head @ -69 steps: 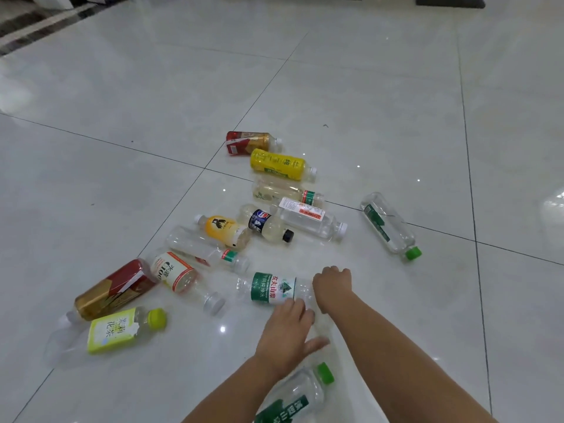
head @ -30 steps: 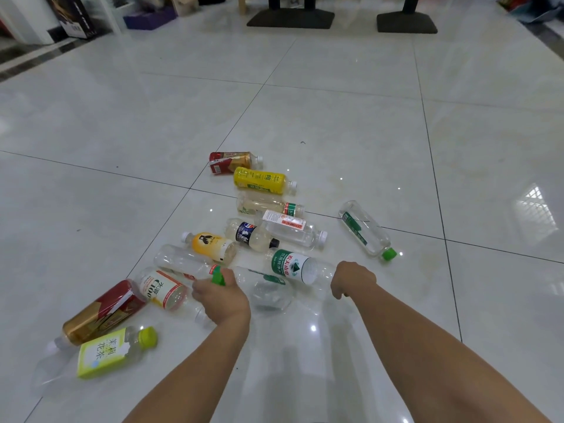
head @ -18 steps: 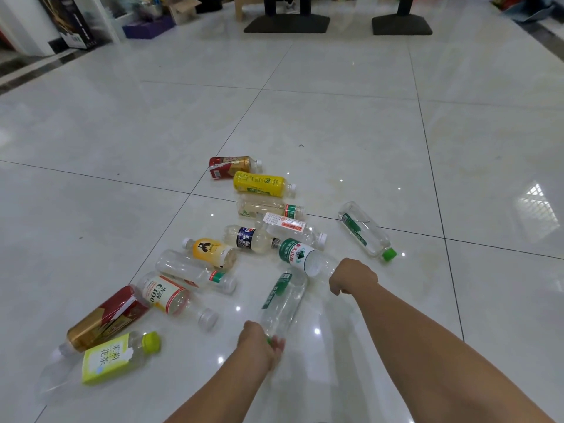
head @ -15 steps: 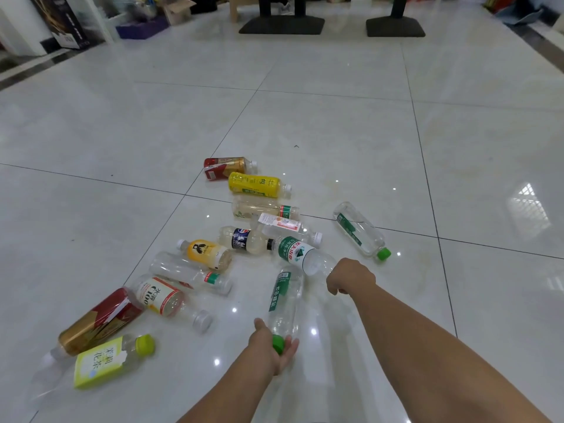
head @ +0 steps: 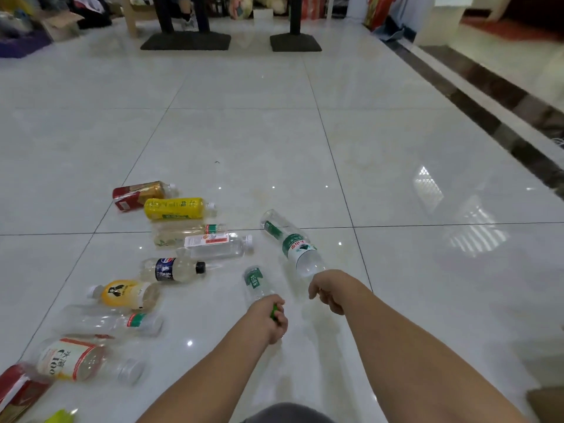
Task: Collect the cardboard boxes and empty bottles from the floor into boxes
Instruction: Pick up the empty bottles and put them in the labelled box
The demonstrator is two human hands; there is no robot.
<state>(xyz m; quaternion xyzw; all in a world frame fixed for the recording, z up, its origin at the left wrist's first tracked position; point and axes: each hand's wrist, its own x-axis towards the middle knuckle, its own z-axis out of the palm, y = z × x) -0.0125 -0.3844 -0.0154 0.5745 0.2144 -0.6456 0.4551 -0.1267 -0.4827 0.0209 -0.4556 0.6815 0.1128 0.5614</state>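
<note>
Scene: tiled floor point(head: 396, 178) strewn with empty plastic bottles lying on their sides; two bare forearms reach forward from the bottom edge.
Left hand point(head: 268, 320): grip closed round the green-capped end of a small clear bottle point(head: 255, 283) with a green label, its base pointing away from the person.
Right hand point(head: 328, 291): grip closed round the neck end of a larger water bottle point(head: 300, 254) with a green-and-white label. The neck itself is hidden in the fist.
Bottles left on the floor: a lone clear bottle point(head: 273, 224), partly behind the larger water bottle. To the left lie a red-labelled bottle point(head: 139, 193), yellow bottle point(head: 177, 207), black-capped bottle point(head: 171, 268), orange bottle point(head: 125, 293), C100 bottle point(head: 70, 358) and several more.
Receiving box: none plainly in view. A brown corner point(head: 547, 404) at the lower right edge may be cardboard, but this cannot be confirmed.
Step in hand: judged from the task, carrying one bottle in each hand to a box.
Technique: empty bottles are light and slick, so a firm hold at the neck, where the collar resists slipping, serves best. Both should be lifted clear of the row so that no trailing base sets a neighbour rolling, then lowered in rather than thrown.
Change from half a second earlier: the larger water bottle has swung from the middle of the cluster to the right and now overlaps the lone clear bottle. The left hand has moved forward with its bottle, and the view has tilted up, showing more of the far room.
</note>
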